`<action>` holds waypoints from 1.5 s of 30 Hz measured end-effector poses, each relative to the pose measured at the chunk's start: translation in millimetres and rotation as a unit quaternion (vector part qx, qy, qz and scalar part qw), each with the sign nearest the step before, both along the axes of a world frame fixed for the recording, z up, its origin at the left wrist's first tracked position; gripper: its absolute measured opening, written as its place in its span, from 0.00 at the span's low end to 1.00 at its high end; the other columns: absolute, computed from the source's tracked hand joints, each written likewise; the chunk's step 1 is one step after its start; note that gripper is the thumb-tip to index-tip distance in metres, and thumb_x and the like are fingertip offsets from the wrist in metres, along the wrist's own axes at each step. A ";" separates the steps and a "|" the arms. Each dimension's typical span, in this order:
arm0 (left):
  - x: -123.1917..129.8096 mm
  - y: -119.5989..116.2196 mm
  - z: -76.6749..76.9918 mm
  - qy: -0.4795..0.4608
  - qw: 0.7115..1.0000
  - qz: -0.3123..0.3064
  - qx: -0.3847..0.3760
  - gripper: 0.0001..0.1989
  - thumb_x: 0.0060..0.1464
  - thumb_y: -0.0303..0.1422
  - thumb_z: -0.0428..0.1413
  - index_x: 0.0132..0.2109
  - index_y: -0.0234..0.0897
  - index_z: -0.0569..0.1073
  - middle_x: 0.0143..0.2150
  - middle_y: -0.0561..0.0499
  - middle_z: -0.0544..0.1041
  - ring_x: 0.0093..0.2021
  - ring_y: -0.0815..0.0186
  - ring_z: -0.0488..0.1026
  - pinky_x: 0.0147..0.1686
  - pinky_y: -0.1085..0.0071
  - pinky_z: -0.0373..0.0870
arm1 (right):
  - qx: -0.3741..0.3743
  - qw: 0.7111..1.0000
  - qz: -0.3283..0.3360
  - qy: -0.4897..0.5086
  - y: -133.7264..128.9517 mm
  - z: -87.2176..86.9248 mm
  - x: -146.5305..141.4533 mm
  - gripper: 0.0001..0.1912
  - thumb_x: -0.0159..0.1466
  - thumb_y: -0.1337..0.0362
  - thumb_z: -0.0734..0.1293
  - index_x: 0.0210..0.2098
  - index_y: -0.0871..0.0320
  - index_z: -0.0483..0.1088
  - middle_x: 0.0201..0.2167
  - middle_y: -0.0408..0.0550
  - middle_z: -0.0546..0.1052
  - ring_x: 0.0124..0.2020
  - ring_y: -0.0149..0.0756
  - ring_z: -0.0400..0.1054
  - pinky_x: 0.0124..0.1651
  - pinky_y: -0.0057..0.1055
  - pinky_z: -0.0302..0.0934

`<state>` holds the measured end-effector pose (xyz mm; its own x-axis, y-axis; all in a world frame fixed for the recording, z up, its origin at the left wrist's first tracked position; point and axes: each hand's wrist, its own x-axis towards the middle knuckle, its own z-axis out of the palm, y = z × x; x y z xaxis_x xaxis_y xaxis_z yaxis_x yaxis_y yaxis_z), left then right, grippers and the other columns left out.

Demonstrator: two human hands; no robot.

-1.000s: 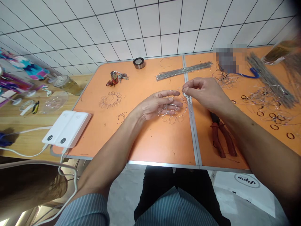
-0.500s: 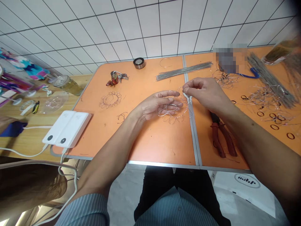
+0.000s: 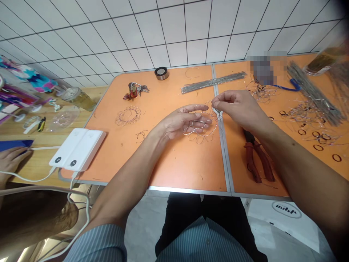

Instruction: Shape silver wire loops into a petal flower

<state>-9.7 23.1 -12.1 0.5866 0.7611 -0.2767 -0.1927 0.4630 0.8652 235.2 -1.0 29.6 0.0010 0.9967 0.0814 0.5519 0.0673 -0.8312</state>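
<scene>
My left hand (image 3: 177,122) supports a ring of thin wire bent into petal-like loops (image 3: 204,136), its thumb and fingers closed loosely about the wire. At the ring's upper right, my right hand (image 3: 241,107) pinches a piece of the wire between thumb and fingertips. The exact spot of the pinch is too fine to make out. Below my right forearm lie red-handled pliers (image 3: 253,163), their jaws partly hidden. A similar looped wire ring (image 3: 128,116) rests on the orange table, left of my left hand.
A bundle of straight wires (image 3: 212,83) crosses the table seam. Keys (image 3: 135,91) and a tape roll (image 3: 161,74) lie behind. Tangled wire pieces (image 3: 300,112) and small dark rings (image 3: 318,147) cover the right side. White power banks (image 3: 77,149) and another person's hand (image 3: 12,160) are at left.
At the far left, another person's hand has come into view beside the blue object, which has shifted. My own hands and the wire ring look nearly still.
</scene>
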 end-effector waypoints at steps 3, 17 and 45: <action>-0.1 0.0 0.5 0.004 1.000 -0.001 0.003 0.19 0.67 0.27 0.72 0.63 0.36 0.86 0.55 0.35 0.94 0.53 0.48 0.95 0.53 0.55 0.92 | 0.008 1.000 0.000 -0.002 0.1 -0.2 -0.6 0.05 0.68 0.63 0.77 0.34 0.51 0.86 0.36 0.47 0.87 0.40 0.46 0.77 0.45 0.43 0.68; 0.1 0.0 2.2 0.006 1.000 0.002 -0.002 0.17 0.67 0.26 0.71 0.62 0.36 0.86 0.53 0.36 0.94 0.50 0.51 0.95 0.52 0.56 0.92 | 0.008 1.000 0.004 0.004 -0.3 0.8 -1.2 0.04 0.66 0.62 0.77 0.34 0.50 0.84 0.34 0.46 0.85 0.39 0.46 0.76 0.47 0.44 0.70; 1.8 -1.7 4.3 0.002 1.000 0.014 -0.025 0.13 0.69 0.24 0.71 0.58 0.34 0.88 0.52 0.36 0.94 0.47 0.53 0.94 0.54 0.56 0.90 | 0.045 0.998 0.024 0.019 4.0 -8.4 -0.7 0.06 0.63 0.66 0.77 0.40 0.49 0.85 0.42 0.48 0.90 0.46 0.50 0.82 0.54 0.49 0.76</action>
<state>-7.9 21.4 -7.8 0.5646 0.7622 -0.3167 -0.2018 0.4995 0.8425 234.5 3.0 21.2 -0.0424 0.9842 0.1720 0.5141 0.1691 -0.8409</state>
